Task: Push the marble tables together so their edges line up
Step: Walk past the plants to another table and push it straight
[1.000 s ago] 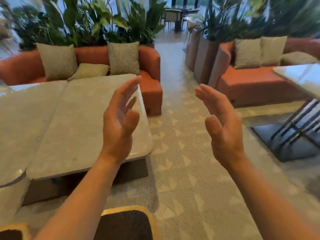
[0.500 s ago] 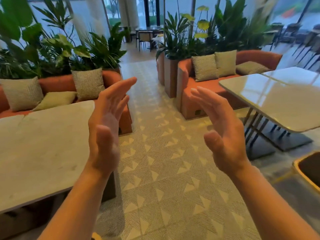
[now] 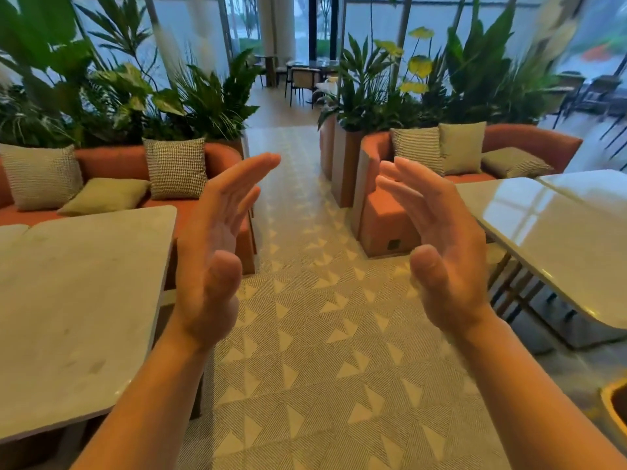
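Soft daylight from the rear windows point(image 3: 203, 35) glares off the right marble table point(image 3: 543, 232); wide-angle edges bend and blur

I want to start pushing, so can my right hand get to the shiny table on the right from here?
Probably yes: the right hand is open and empty, with nothing between it and the shiny table.

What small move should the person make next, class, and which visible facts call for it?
Probably turn and lower a palm onto a table edge. Both the left hand and the right hand hang open over the patterned floor, touching nothing, while marble tables stand at the left and right.
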`<state>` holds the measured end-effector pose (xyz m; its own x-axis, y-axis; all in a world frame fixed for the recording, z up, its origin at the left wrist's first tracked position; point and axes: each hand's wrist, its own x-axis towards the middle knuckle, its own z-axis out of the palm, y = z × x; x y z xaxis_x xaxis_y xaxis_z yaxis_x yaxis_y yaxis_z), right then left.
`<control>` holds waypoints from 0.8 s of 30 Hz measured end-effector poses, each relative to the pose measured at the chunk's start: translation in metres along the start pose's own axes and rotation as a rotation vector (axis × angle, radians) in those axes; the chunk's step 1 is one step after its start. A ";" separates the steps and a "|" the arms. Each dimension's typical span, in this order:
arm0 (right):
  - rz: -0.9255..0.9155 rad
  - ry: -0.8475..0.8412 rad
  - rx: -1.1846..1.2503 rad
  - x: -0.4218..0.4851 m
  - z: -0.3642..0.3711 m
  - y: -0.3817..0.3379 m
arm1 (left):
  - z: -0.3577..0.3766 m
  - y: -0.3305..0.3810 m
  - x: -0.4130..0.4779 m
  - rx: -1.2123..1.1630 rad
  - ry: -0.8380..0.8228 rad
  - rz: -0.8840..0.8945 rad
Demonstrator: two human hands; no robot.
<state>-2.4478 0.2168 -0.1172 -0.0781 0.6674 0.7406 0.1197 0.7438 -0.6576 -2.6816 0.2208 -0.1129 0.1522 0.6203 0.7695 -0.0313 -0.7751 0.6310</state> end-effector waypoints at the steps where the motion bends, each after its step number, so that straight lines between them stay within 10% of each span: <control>1: -0.001 -0.005 -0.006 0.014 -0.002 0.014 | 0.001 -0.017 0.013 0.002 0.004 0.008; 24: -0.012 -0.028 0.032 0.322 -0.145 0.396 | 0.113 -0.382 0.341 0.072 0.014 -0.020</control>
<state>-2.2822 0.7207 -0.1196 -0.1074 0.6588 0.7446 0.0874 0.7523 -0.6530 -2.5062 0.7153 -0.1026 0.1383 0.6368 0.7585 0.0433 -0.7690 0.6377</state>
